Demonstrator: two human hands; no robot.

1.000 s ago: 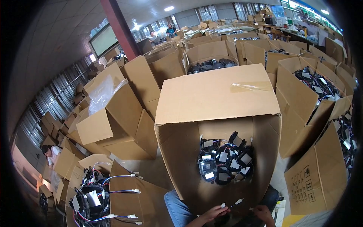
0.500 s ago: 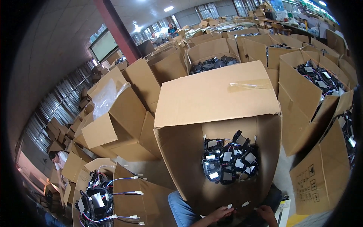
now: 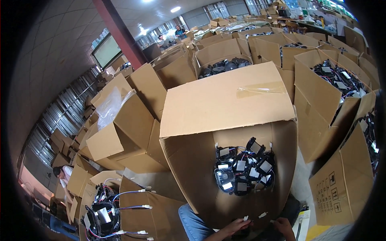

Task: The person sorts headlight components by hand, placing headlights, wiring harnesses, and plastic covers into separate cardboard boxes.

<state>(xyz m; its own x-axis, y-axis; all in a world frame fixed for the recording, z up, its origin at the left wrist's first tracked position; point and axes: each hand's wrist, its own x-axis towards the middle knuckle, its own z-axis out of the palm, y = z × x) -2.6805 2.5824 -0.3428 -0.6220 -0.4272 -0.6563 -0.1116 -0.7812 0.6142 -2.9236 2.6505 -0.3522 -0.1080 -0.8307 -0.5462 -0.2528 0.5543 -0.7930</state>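
Note:
At the lower edge, my left hand is closed, with a small white plug connector sticking up from its fingertips. A second white plug connector stands between my hands; what holds it up is hard to see. To the right, my right hand has its fingers pressed together, and a tiny pale tip shows at them. Both hands are at the near edge of a large open cardboard box. Inside it lies a pile of black wired units with pale labels. Whatever sits below my hands is cut off.
On the left, a smaller carton holds black units, with wires and white plugs over its flap. Open cartons of wired parts stand on the right. A carton with plastic film stands left. A person bends among boxes far left.
The view has shifted slightly. My hands keep nearly the same pose, with the connectors barely moved. The person at far left has an arm reaching lower.

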